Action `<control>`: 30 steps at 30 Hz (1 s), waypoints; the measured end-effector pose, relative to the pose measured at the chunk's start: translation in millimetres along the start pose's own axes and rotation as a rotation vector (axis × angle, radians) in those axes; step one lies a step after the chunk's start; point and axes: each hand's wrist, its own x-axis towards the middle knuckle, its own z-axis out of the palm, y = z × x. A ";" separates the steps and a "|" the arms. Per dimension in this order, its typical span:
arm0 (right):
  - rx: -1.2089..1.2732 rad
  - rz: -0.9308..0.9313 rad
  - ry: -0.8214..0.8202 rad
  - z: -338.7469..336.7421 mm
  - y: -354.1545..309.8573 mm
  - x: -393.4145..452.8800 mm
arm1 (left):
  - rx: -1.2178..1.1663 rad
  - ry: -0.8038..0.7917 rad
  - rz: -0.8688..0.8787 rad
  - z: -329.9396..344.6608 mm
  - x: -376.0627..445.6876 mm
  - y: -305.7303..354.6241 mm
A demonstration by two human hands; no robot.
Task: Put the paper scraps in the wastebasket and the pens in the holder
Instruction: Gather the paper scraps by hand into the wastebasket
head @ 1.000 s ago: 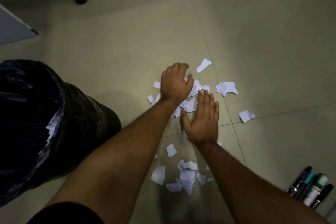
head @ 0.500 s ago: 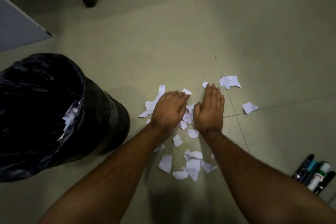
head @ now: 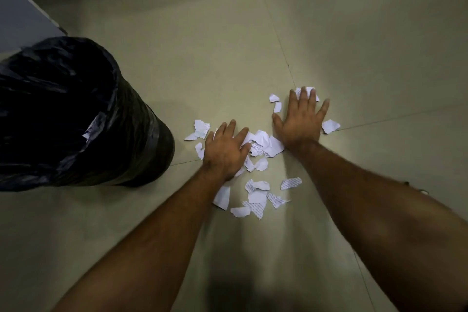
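- Right hand (head: 301, 119): flat on the floor (head: 354, 45), palm down, fingers (head: 309, 95) spread wide; nothing gripped, though the fingertips press on one far scrap (head: 305, 90).
- Left hand (head: 224, 150): also palm down and open, fingers lightly curved over the edge of the central heap (head: 264, 143); covering paper, not clutching it.
- Paper scraps, central: crumpled white pieces lying between the two hands, touching both.
- Paper scraps, outliers: one piece (head: 330, 126) just beside the right hand's little-finger side; two small bits (head: 276, 102) near its thumb; a few (head: 200, 130) beyond the left hand toward the bin; a nearer cluster (head: 255, 197) between the forearms.
- Wastebasket (head: 76, 114): lined with a black bag, standing on the floor to the left, close to the left hand; some paper shows inside its rim.
- Pens and holder: not in view here.
- Step in hand, as I judge it: raking the scatter into one pile before lifting.
- Doing it well: draw the right hand inward with the palm kept low so the far scrap slides rather than flips; sweep the outliers in too; then cup both hands under the heap and squeeze together.
- Risk: light pieces may flutter loose on the short carry to the bin; lift low and close.
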 end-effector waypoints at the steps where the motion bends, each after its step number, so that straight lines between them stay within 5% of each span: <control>1: -0.001 0.026 -0.056 -0.6 5.5 6.6 | 0.000 -0.011 -0.001 0.4 1.8 0.5; 5: 0.063 0.070 -0.208 -3.5 3.4 12.7 | -0.013 -0.051 0.035 -1.9 6.5 -1.0; 8: 0.035 -0.085 -0.186 -9.1 -19.6 -28.7 | 0.013 -0.073 0.040 -13.2 5.4 0.6; 13: 0.151 -0.329 -0.038 -15.5 -30.2 -73.8 | 0.102 0.277 0.004 -24.7 -2.2 -14.2; 16: 0.165 -0.234 -0.029 -22.4 -36.2 -48.5 | -0.022 0.124 -0.258 -24.9 -2.0 -35.8; 19: 0.152 -0.118 -0.206 -27.3 -46.4 1.0 | -0.247 -0.091 -0.437 -19.4 0.4 -42.0; 22: 0.092 -0.144 -0.397 -17.1 -60.5 15.4 | -0.224 -0.043 -0.285 -6.2 -5.5 -36.2; 26: 0.247 -0.331 -0.389 -14.9 -62.8 -71.4 | -0.325 -0.018 -0.086 3.1 -28.0 -13.9; 30: 0.278 -0.234 -0.237 -38.6 -26.8 -97.6 | -0.404 0.123 -0.138 -2.5 -60.9 -2.0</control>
